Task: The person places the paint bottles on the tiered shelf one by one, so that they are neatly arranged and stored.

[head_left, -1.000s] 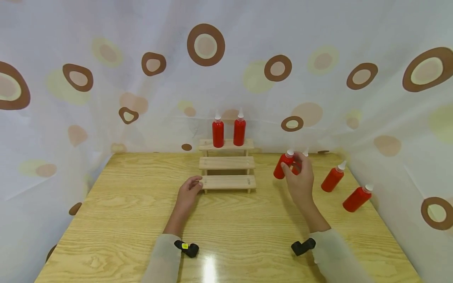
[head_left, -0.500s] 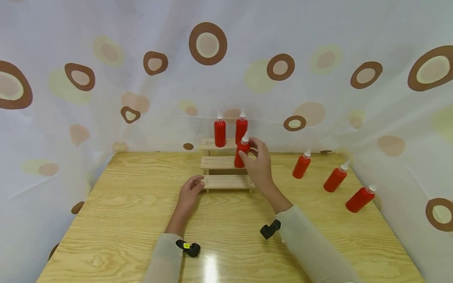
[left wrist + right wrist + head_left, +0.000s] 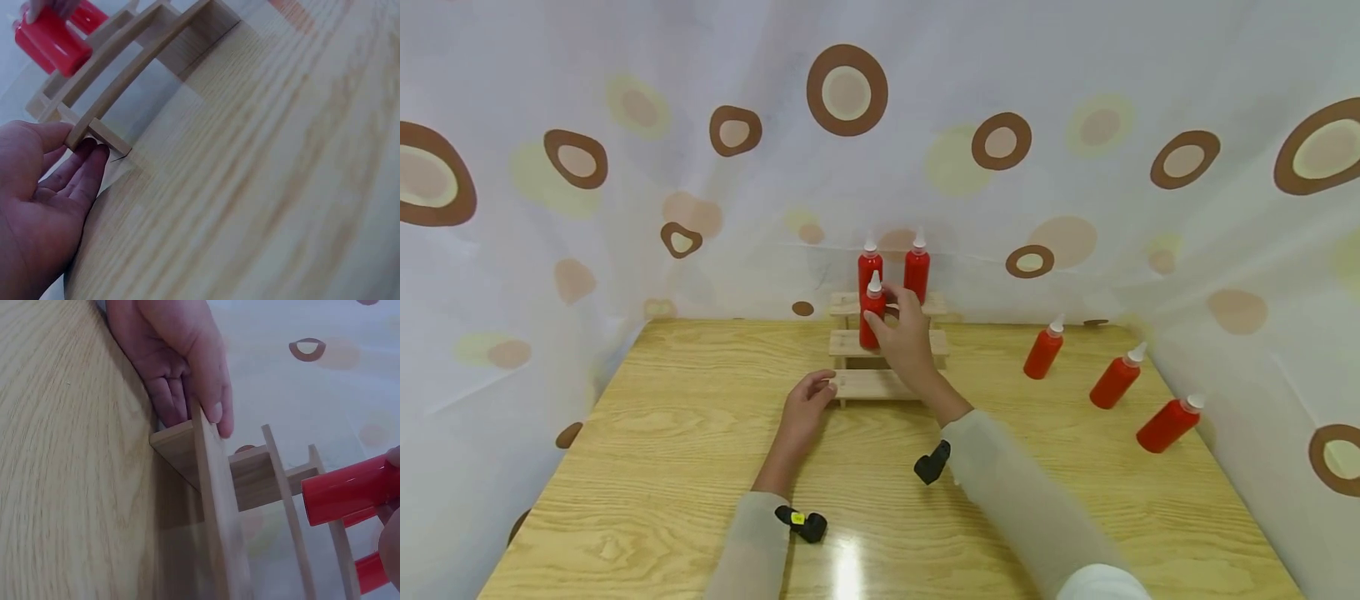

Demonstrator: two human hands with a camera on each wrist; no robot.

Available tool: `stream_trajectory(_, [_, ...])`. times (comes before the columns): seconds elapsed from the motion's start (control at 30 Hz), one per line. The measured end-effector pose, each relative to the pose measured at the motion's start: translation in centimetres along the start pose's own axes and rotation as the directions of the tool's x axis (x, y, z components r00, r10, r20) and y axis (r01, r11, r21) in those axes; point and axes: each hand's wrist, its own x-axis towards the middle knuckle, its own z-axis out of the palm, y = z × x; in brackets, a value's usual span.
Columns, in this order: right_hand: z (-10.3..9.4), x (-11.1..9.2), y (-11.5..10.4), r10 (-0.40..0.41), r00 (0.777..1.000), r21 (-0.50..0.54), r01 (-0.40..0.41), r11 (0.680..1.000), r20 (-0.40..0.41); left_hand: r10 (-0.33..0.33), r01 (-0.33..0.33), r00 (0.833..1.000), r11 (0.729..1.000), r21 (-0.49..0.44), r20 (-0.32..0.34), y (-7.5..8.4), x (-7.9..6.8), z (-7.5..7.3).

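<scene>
A three-step wooden rack (image 3: 880,385) stands at the table's middle. My left hand (image 3: 805,406) pinches the left end of its lowest step, thumb on top and fingers curled underneath, as the left wrist view shows. With thumb and fingers my right hand (image 3: 908,337) grips a red squeeze bottle (image 3: 871,323) with a white pointed cap, upright at the left part of the middle step. In the right wrist view the held bottle (image 3: 347,490) shows its base close by that step. Behind it, two like bottles stand on the top step, one at left (image 3: 870,265) and one at right (image 3: 917,271).
On the right side of the wooden table (image 3: 700,433) three more red bottles stand in a slanting row: a far one (image 3: 1043,353), a middle one (image 3: 1115,382) and a near one (image 3: 1168,426). A patterned cloth (image 3: 760,200) hangs behind the table and along its sides.
My right hand has carried the red bottle from the table's right side leftward to the rack's middle step. The left hand has stayed at the lowest step.
</scene>
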Motion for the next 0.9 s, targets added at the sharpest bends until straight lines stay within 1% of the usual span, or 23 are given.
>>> stream_trajectory(0.13, [0.7,0.0,0.2,-0.002,1.000,-0.042,0.002,0.999,-0.007,-0.006,0.006,1.000,1.000,0.000,0.026,1.5,-0.8,0.0])
stream_trajectory(0.2, [0.9,-0.1,0.3,-0.010,1.000,-0.048,0.010,0.999,-0.009,-0.005,0.005,0.999,1.000,0.003,0.034,2.2,-1.3,-0.1])
stream_trajectory(0.27, [0.9,-0.2,0.2,-0.017,1.000,-0.041,0.017,0.999,-0.007,0.005,-0.005,0.999,1.000,0.010,0.033,2.6,-1.6,-0.1])
stream_trajectory(0.4, [0.7,-0.2,0.1,-0.032,0.999,-0.047,0.032,0.998,0.004,0.015,-0.015,1.000,1.000,0.005,0.018,1.2,-0.8,-0.2])
stream_trajectory(0.5, [0.3,-0.4,0.0,-0.022,1.000,-0.053,0.023,0.998,0.009,0.013,-0.013,1.000,1.000,0.000,0.013,-0.1,0.1,-0.1])
stream_trajectory(0.53, [0.1,-0.5,-0.1,-0.015,1.000,-0.052,0.016,0.999,0.013,0.015,-0.015,1.000,1.000,0.003,0.012,-0.3,0.2,-0.1])
stream_trajectory(0.7, [-1.2,-0.8,-0.5,0.010,1.000,-0.037,-0.009,0.999,0.020,0.015,-0.015,1.000,1.000,0.009,0.009,-0.4,0.2,-0.2])
stream_trajectory(0.83, [-3.0,-1.3,-0.4,0.010,1.000,-0.023,-0.011,1.000,-0.025,0.010,-0.010,1.000,1.000,-0.003,0.016,-0.3,0.1,-0.2])
stream_trajectory(0.9, [-4.1,-1.7,-0.1,0.026,0.998,-0.030,-0.027,0.999,-0.052,0.000,0.000,1.000,1.000,0.000,0.021,-0.1,0.1,-0.2])
